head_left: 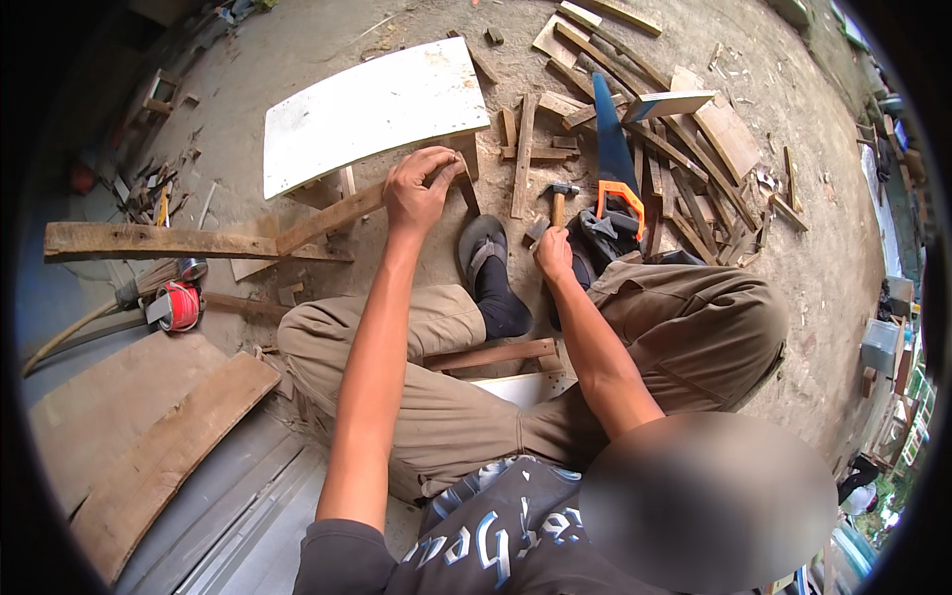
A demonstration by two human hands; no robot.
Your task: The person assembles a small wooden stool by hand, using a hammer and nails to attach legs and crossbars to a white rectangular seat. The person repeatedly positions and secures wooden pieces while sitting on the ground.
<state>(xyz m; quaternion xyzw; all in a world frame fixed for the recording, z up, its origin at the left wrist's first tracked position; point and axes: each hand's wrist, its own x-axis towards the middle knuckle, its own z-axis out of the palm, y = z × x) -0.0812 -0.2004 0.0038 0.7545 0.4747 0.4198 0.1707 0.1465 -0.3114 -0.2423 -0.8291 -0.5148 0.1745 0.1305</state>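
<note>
In my right hand [553, 253] is a hammer [558, 207], gripped by its wooden handle with the dark metal head up and away from me. My left hand [420, 186] has its thumb and fingers pinched together at the far end of a wooden strip [332, 220]; whatever small thing may be between the fingertips is too small to make out. Just beyond that hand stands a low wooden piece with a white board top [377, 111]. The strip runs along its near side, and a short wooden leg [470, 188] slants down beside my fingers.
A handsaw [613, 149] with an orange handle lies right of the hammer, among many wood offcuts [694, 169]. A long plank [149, 241] reaches in from the left, near a red round container [180, 305] and a broom [149, 278]. Boards [164, 456] lie lower left.
</note>
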